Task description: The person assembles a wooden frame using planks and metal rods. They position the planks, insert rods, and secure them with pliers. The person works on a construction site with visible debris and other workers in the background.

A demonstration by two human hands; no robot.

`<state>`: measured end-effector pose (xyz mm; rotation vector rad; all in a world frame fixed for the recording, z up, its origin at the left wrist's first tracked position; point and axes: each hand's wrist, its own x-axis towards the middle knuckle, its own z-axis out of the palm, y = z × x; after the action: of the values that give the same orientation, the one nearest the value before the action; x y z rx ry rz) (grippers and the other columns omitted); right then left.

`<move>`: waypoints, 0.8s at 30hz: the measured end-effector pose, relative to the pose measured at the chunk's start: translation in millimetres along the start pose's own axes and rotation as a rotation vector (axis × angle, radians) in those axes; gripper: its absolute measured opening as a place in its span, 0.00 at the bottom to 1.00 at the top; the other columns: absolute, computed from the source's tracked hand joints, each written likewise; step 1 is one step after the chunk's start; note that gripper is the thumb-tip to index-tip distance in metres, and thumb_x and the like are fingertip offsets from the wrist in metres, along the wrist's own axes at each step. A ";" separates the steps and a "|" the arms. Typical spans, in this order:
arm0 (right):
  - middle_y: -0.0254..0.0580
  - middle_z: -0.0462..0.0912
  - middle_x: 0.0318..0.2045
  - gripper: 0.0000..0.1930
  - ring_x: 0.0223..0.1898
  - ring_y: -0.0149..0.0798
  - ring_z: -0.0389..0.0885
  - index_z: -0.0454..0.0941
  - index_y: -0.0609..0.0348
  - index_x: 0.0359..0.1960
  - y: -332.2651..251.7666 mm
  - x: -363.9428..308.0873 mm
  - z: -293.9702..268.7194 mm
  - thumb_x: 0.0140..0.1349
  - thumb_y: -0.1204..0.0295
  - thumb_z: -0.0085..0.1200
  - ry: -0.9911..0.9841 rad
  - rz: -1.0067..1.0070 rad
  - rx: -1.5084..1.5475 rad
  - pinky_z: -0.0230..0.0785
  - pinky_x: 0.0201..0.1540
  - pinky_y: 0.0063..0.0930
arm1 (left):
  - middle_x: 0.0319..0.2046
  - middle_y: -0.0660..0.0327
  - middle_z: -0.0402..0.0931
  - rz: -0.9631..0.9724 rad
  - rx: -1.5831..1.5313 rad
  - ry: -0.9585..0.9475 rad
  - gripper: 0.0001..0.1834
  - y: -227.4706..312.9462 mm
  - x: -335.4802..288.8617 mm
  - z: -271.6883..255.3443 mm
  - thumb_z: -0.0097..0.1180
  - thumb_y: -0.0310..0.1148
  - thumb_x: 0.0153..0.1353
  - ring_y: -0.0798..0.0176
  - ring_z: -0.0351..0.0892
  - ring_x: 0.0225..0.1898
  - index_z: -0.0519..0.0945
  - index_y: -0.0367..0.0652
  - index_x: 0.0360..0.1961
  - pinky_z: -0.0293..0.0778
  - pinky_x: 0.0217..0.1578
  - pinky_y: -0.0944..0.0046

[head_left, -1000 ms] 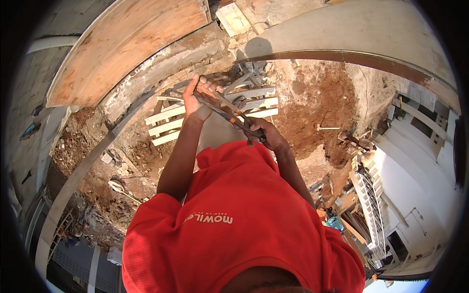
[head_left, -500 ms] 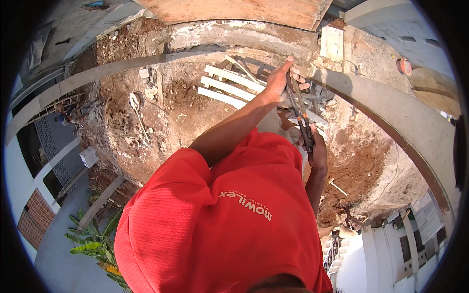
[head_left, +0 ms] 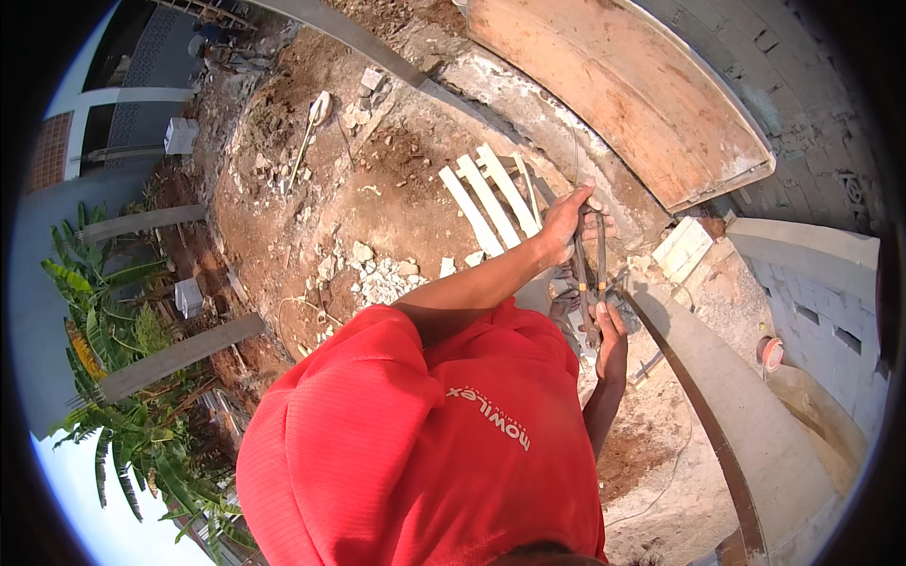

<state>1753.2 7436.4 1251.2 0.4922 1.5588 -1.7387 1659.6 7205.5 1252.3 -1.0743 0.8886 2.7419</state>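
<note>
A long two-handled tool [head_left: 582, 274], dark with an orange band on each arm and shaped like a bolt cutter, is held up in front of my red shirt. My left hand [head_left: 564, 224] is closed around its far end, fingers wrapped across both arms. Nearer my body, my right hand [head_left: 612, 341] grips the other end, where the two arms come together. That end is partly covered by my fingers, so its jaws cannot be made out. Just left of my left hand, several pale wooden slats [head_left: 491, 193] lie on the dirt.
A long-handled tool [head_left: 310, 132] lies on the rubble at the far left. White rubble [head_left: 387, 281] is heaped left of my arm. A curved concrete beam [head_left: 717, 387] runs along the right. Beyond stand a large wooden panel [head_left: 604, 85] and a pale block [head_left: 683, 249]. An orange-rimmed bucket [head_left: 770, 353] is at right.
The view has turned, so the wooden panel now sits at the upper right and the plants show more at left. Both hands keep their hold on the tool, which now stands more upright.
</note>
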 end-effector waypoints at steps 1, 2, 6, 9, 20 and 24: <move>0.41 0.85 0.43 0.20 0.42 0.32 0.83 0.80 0.64 0.54 -11.7 -3.2 0.0 0.75 0.57 0.55 -0.091 -0.007 -0.008 0.77 0.46 0.28 | 0.38 0.55 0.77 0.029 -0.035 0.022 0.25 0.0 -3.2 -5.8 0.59 0.55 0.72 0.53 0.86 0.41 0.74 0.39 0.42 0.90 0.45 0.48; 0.41 0.85 0.45 0.20 0.44 0.32 0.83 0.80 0.63 0.54 -22.0 -9.1 4.5 0.75 0.56 0.56 -0.101 -0.015 -0.029 0.76 0.46 0.28 | 0.38 0.55 0.76 0.058 -0.072 0.044 0.25 -1.2 -6.9 -11.7 0.59 0.54 0.72 0.53 0.86 0.42 0.74 0.39 0.43 0.90 0.45 0.48; 0.42 0.84 0.49 0.22 0.52 0.34 0.79 0.81 0.66 0.54 -36.4 -14.2 5.4 0.73 0.56 0.58 -0.038 -0.165 -0.308 0.68 0.60 0.32 | 0.40 0.53 0.78 0.125 -0.032 0.177 0.22 1.0 -34.8 -10.5 0.54 0.54 0.75 0.52 0.85 0.43 0.72 0.43 0.42 0.87 0.43 0.53; 0.34 0.79 0.43 0.15 0.50 0.30 0.74 0.83 0.61 0.48 -22.9 2.4 -6.1 0.72 0.61 0.60 -0.108 -0.231 -0.129 0.62 0.61 0.28 | 0.37 0.55 0.76 0.223 -0.123 0.243 0.23 -12.3 -50.5 -21.4 0.51 0.54 0.76 0.56 0.81 0.39 0.71 0.43 0.39 0.88 0.44 0.53; 0.45 0.87 0.37 0.23 0.26 0.32 0.83 0.81 0.65 0.52 -43.6 -18.2 -15.7 0.77 0.53 0.51 -0.334 -0.106 -0.361 0.72 0.24 0.23 | 0.34 0.51 0.81 0.200 -0.168 0.479 0.30 -48.4 -58.9 -58.3 0.36 0.56 0.80 0.53 0.84 0.32 0.75 0.38 0.38 0.88 0.37 0.50; 0.43 0.88 0.32 0.20 0.23 0.29 0.80 0.84 0.63 0.50 -53.3 -19.4 -12.3 0.76 0.56 0.54 -0.366 -0.127 -0.464 0.71 0.27 0.22 | 0.35 0.48 0.83 0.278 -0.126 0.456 0.33 -45.0 -54.6 -69.9 0.34 0.56 0.81 0.52 0.87 0.32 0.78 0.34 0.39 0.88 0.35 0.50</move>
<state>1724.6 7452.9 1298.9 -0.1502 1.6718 -1.3905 1754.7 7213.2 1223.9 -1.7733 0.9876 2.8491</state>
